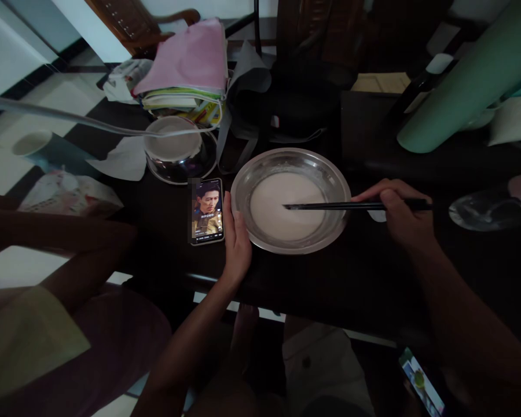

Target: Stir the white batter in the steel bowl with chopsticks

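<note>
A wide metal bowl [301, 245] with a pale, milky batter [286, 223] in it stands on the dark table. My left hand [238, 240] steadies the bowl from its left side, thumb near the rim and fingers along the outer wall. In my right hand [402, 211], to the right of the bowl, is a pair of black chopsticks [338, 206]. They reach nearly level across the rim, and their tips touch the batter near its middle. Just left of my left hand lies a lit phone [208, 211] with a video on its screen.
Behind the phone sits a small metal pot [173, 153], with a pink-topped stack [186, 58] beyond. A green cylinder [455, 92] and a dark bottle [421, 87] stand back right; a clear plastic cup [473, 208] lies right. Another person's arm [56, 231] is at left. A second phone [421, 379] shows below.
</note>
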A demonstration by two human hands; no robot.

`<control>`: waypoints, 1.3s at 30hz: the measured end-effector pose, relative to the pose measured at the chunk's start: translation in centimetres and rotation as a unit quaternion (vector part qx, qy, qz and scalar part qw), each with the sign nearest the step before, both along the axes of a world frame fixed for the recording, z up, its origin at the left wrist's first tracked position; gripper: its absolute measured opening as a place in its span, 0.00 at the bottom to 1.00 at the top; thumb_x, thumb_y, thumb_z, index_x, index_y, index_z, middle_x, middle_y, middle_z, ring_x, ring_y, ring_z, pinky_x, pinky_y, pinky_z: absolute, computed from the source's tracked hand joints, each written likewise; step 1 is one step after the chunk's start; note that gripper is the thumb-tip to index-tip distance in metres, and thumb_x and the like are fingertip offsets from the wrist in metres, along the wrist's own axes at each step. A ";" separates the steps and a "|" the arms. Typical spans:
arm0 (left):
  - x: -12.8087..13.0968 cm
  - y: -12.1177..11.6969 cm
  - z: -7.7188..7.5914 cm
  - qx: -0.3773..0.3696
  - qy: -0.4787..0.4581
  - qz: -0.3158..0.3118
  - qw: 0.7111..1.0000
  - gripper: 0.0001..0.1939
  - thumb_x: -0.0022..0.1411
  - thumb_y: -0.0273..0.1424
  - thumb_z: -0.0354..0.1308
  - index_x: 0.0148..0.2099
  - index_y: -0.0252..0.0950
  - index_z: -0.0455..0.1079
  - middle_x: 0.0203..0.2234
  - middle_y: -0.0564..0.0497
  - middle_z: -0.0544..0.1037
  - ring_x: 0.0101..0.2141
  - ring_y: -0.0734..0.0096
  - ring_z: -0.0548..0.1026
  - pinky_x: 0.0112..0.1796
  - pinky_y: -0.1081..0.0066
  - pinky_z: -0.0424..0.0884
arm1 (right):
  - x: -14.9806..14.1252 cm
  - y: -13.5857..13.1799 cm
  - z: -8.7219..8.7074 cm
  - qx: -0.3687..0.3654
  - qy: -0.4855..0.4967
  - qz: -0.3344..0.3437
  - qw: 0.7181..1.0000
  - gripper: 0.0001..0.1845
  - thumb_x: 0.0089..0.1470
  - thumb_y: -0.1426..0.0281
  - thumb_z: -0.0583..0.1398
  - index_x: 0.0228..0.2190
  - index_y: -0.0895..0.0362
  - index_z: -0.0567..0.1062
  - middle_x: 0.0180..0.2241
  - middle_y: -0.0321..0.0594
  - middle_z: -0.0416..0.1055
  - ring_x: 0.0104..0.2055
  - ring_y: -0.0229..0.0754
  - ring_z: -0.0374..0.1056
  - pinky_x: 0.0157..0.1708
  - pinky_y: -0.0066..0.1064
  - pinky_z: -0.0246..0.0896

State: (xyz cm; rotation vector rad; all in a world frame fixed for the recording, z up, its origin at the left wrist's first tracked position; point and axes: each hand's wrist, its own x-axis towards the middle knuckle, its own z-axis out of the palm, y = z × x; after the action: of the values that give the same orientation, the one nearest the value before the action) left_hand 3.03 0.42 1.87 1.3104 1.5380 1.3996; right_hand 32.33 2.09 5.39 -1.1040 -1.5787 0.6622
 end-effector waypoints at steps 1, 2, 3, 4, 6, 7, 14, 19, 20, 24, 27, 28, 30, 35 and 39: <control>0.0 0.0 0.0 -0.001 0.000 0.000 1.000 0.34 0.72 0.55 0.45 0.73 0.46 0.57 0.75 0.50 0.51 0.75 0.61 0.44 0.72 0.59 0.40 | 0.0 0.0 0.0 -0.003 0.007 0.003 1.000 0.14 0.67 0.64 0.58 0.34 0.48 0.84 0.33 0.35 0.80 0.37 0.44 0.75 0.41 0.41 0.69; 0.0 0.0 0.0 -0.002 0.001 0.000 1.000 0.35 0.72 0.55 0.45 0.73 0.46 0.57 0.75 0.50 0.51 0.74 0.61 0.44 0.72 0.58 0.40 | -0.1 0.0 0.0 -0.008 0.006 0.020 1.000 0.14 0.67 0.64 0.58 0.35 0.47 0.84 0.33 0.35 0.81 0.37 0.44 0.75 0.41 0.41 0.69; 0.0 0.0 0.0 -0.003 0.002 0.001 1.000 0.35 0.72 0.55 0.44 0.73 0.47 0.57 0.75 0.51 0.51 0.74 0.61 0.45 0.72 0.58 0.41 | -0.2 0.0 0.0 -0.013 -0.005 0.046 0.999 0.13 0.67 0.63 0.59 0.36 0.46 0.84 0.34 0.36 0.81 0.38 0.45 0.75 0.41 0.42 0.69; 0.0 0.0 0.0 -0.002 0.004 0.001 1.000 0.34 0.72 0.56 0.44 0.73 0.47 0.57 0.75 0.51 0.52 0.74 0.61 0.45 0.72 0.58 0.41 | -0.3 0.0 0.0 -0.015 -0.021 0.072 0.997 0.12 0.66 0.62 0.59 0.38 0.45 0.84 0.35 0.36 0.81 0.39 0.45 0.75 0.42 0.42 0.69; 0.0 0.0 -0.1 -0.001 0.007 0.000 1.000 0.34 0.72 0.56 0.43 0.73 0.48 0.58 0.75 0.51 0.52 0.74 0.61 0.45 0.72 0.58 0.40 | -0.3 0.0 -0.1 -0.014 -0.049 0.095 0.994 0.10 0.65 0.61 0.61 0.40 0.44 0.84 0.37 0.36 0.82 0.42 0.47 0.75 0.43 0.43 0.69; 0.0 0.0 -0.1 0.000 0.009 0.000 1.000 0.34 0.72 0.56 0.43 0.73 0.48 0.57 0.75 0.51 0.52 0.74 0.61 0.44 0.72 0.58 0.40 | -0.2 0.0 -0.1 -0.010 -0.051 0.082 0.995 0.10 0.65 0.61 0.61 0.39 0.44 0.84 0.38 0.37 0.82 0.42 0.47 0.75 0.44 0.44 0.69; -0.1 0.0 -0.1 -0.002 0.012 -0.001 1.000 0.36 0.72 0.56 0.43 0.74 0.45 0.55 0.76 0.49 0.49 0.74 0.63 0.44 0.72 0.59 0.40 | 0.0 0.1 -0.2 -0.010 -0.005 0.024 1.000 0.13 0.66 0.60 0.59 0.34 0.47 0.84 0.33 0.37 0.80 0.37 0.46 0.75 0.40 0.43 0.70; 0.0 0.0 -0.1 -0.002 0.011 0.001 1.000 0.36 0.72 0.56 0.43 0.74 0.45 0.55 0.76 0.49 0.48 0.74 0.63 0.44 0.72 0.60 0.39 | -0.1 0.0 -0.2 -0.005 -0.051 0.034 0.998 0.11 0.64 0.59 0.61 0.38 0.43 0.84 0.37 0.37 0.81 0.42 0.49 0.75 0.44 0.46 0.70; 0.0 0.0 -0.2 -0.001 0.008 0.001 1.000 0.36 0.72 0.56 0.43 0.74 0.45 0.55 0.76 0.49 0.48 0.74 0.63 0.44 0.72 0.59 0.39 | 0.0 0.1 -0.2 0.003 -0.041 0.012 0.999 0.11 0.65 0.59 0.60 0.37 0.43 0.84 0.36 0.37 0.81 0.41 0.48 0.75 0.43 0.46 0.70; 0.1 0.0 -0.1 -0.004 -0.003 0.000 1.000 0.35 0.72 0.55 0.44 0.74 0.46 0.55 0.76 0.50 0.49 0.75 0.63 0.43 0.72 0.59 0.38 | 0.0 0.1 -0.2 0.011 -0.004 0.008 1.000 0.14 0.66 0.61 0.58 0.34 0.45 0.84 0.31 0.36 0.79 0.36 0.46 0.74 0.38 0.43 0.68; 0.1 0.0 0.0 -0.004 0.000 0.001 1.000 0.35 0.72 0.55 0.44 0.74 0.46 0.55 0.76 0.50 0.49 0.75 0.64 0.43 0.72 0.59 0.39 | -0.2 0.0 -0.1 -0.004 -0.032 0.059 0.998 0.12 0.66 0.62 0.60 0.37 0.44 0.84 0.35 0.37 0.81 0.40 0.47 0.75 0.41 0.43 0.69; 0.1 0.0 0.0 -0.004 0.001 0.002 1.000 0.35 0.72 0.55 0.44 0.74 0.45 0.54 0.76 0.49 0.49 0.75 0.64 0.43 0.72 0.59 0.40 | -0.2 -0.1 0.0 -0.007 -0.043 0.060 0.997 0.11 0.65 0.62 0.60 0.38 0.44 0.84 0.36 0.37 0.81 0.41 0.47 0.75 0.43 0.44 0.69; 0.1 0.0 0.0 -0.004 0.003 0.003 1.000 0.36 0.72 0.55 0.43 0.74 0.43 0.54 0.76 0.47 0.48 0.75 0.64 0.43 0.72 0.60 0.41 | -0.2 -0.1 -0.1 -0.007 -0.043 0.031 0.999 0.10 0.65 0.62 0.61 0.38 0.44 0.84 0.37 0.36 0.81 0.42 0.48 0.75 0.45 0.45 0.68; 0.2 0.0 0.0 -0.015 -0.012 0.006 1.000 0.35 0.73 0.54 0.44 0.74 0.44 0.55 0.76 0.49 0.49 0.74 0.62 0.44 0.72 0.60 0.43 | -0.1 -0.1 -0.1 -0.004 0.010 -0.001 1.000 0.14 0.66 0.61 0.58 0.33 0.42 0.84 0.32 0.36 0.79 0.36 0.48 0.74 0.38 0.45 0.68; 0.2 0.0 0.0 -0.012 -0.013 0.011 1.000 0.34 0.73 0.53 0.45 0.73 0.45 0.56 0.76 0.49 0.50 0.74 0.62 0.44 0.72 0.60 0.42 | -0.3 0.0 0.0 0.000 -0.043 0.051 0.998 0.10 0.64 0.61 0.61 0.37 0.42 0.84 0.35 0.37 0.81 0.41 0.49 0.74 0.43 0.47 0.69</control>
State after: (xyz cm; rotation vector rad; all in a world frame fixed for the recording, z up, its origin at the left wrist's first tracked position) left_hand 3.21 0.43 1.91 1.2597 1.5514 1.4020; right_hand 32.05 2.05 5.39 -1.0707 -1.7171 0.6909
